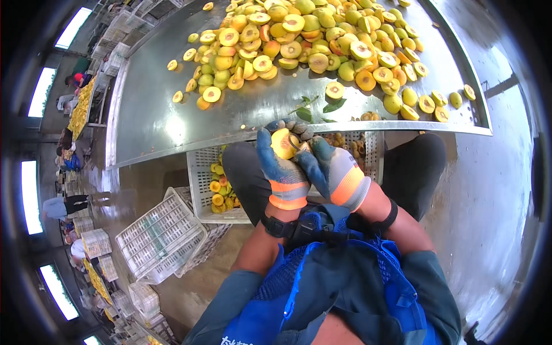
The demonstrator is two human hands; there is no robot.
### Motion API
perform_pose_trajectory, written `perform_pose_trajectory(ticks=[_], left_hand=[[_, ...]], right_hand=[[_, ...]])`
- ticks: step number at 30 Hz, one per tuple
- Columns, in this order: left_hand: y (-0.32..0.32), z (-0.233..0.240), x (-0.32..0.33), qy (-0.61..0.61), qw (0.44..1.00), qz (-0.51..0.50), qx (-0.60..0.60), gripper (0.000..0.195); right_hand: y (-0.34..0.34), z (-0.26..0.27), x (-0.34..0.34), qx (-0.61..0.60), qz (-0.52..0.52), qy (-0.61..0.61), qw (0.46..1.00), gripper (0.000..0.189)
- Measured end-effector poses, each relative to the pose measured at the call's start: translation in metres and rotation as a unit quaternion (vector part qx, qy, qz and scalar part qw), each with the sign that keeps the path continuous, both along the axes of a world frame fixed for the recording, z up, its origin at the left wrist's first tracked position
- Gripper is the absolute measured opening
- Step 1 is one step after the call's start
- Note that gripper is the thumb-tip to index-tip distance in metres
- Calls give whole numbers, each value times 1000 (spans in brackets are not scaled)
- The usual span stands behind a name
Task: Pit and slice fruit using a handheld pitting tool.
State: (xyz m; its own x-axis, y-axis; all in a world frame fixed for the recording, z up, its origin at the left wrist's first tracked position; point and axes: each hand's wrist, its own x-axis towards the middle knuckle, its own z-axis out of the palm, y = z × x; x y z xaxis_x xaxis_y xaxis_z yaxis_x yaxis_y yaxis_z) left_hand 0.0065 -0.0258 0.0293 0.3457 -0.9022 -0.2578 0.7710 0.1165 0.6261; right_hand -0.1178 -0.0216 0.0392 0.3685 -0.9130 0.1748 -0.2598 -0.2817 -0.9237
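My left hand [280,164], in a blue-coated work glove with an orange-banded cuff, holds a halved yellow peach [283,144], cut face up. My right hand [330,166], gloved alike, is closed around a small pitting tool with a curved metal loop [294,142], which touches the peach's edge; its handle is hidden. Both hands meet just off the front edge of a metal table [146,125]. A heap of halved peaches [297,47] lies on the table. Nearer me are a single half [334,90] and green leaves [304,114].
Beneath the table edge, a white plastic crate [202,185] holds peach pieces [219,185], and brownish pits [338,140] lie farther right. Stacked empty crates [159,237] stand at left on the wet floor. Several people work at tables far left; one person [58,208] stands there.
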Motion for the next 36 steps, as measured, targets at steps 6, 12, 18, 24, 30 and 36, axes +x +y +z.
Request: perform_pose_trajectory(ticks=[6, 12, 18, 24, 30, 36], left_hand=[[8, 10, -12, -87, 996, 31, 4, 38], [5, 5, -7, -53, 995, 25, 84, 32], [3, -10, -4, -111, 990, 58, 59, 30], [-1, 11, -4, -73, 993, 23, 84, 38], [11, -67, 16, -254, 966, -18, -32, 48], [22, -61, -3, -216, 976, -11, -7, 41]], right_hand=[[3, 6, -4, 46, 27, 90, 994, 38], [2, 18, -7, 26, 52, 91, 994, 46], [-6, 27, -8, 76, 106, 141, 981, 49], [-15, 21, -9, 111, 121, 68, 984, 45], [-21, -24, -15, -150, 238, -23, 959, 33], [-9, -46, -17, 144, 226, -43, 962, 34]])
